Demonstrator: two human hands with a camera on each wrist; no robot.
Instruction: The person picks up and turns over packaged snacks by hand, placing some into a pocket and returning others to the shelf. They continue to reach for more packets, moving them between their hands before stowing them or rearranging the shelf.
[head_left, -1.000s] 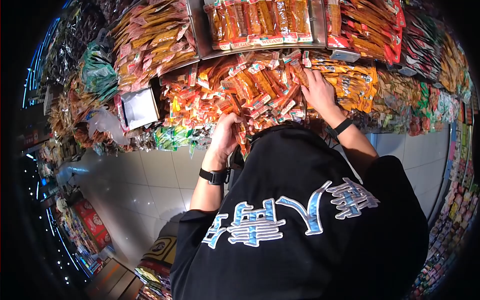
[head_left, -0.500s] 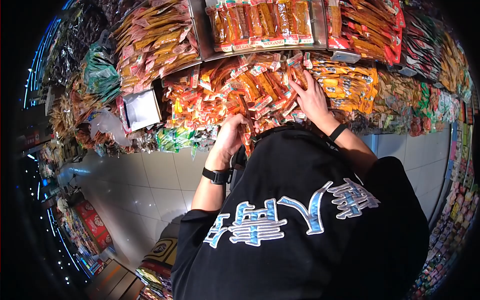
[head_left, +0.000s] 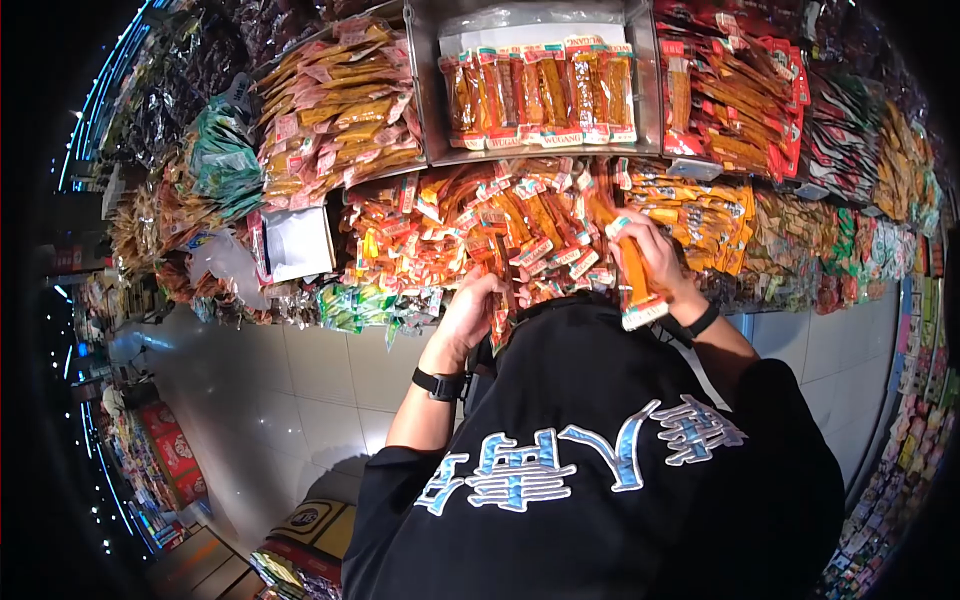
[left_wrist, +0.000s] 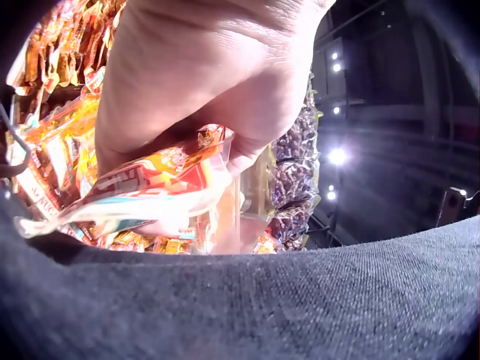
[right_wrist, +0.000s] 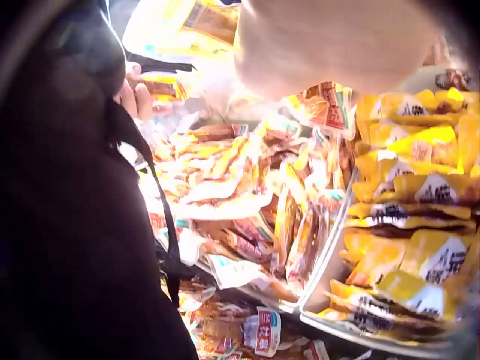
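My left hand [head_left: 470,312] grips a slim orange-brown snack packet [head_left: 502,305] close to the body. From the left wrist, that hand [left_wrist: 202,67] covers part of the clear-edged packet [left_wrist: 161,187]. Over the right side of the pile, my right hand [head_left: 655,260] holds a long orange snack packet [head_left: 634,275], its white printed end pointing toward the body. Part of a packet [right_wrist: 326,105] shows below the right hand [right_wrist: 330,45] in the right wrist view. Between both hands lies a heap of similar orange packets [head_left: 535,225] with red and white labels.
Behind the heap, a metal bin [head_left: 648,90] holds a row of packets marked WUGANG. Yellow packets [head_left: 700,225] fill the section on the right. A white open box [head_left: 300,245] and a clear plastic bag [head_left: 225,265] are at the left.
My right hand has taken hold of a long snack packet from the pile and drawn it toward the body. My left hand still grips its packet. The head view has shifted upward.
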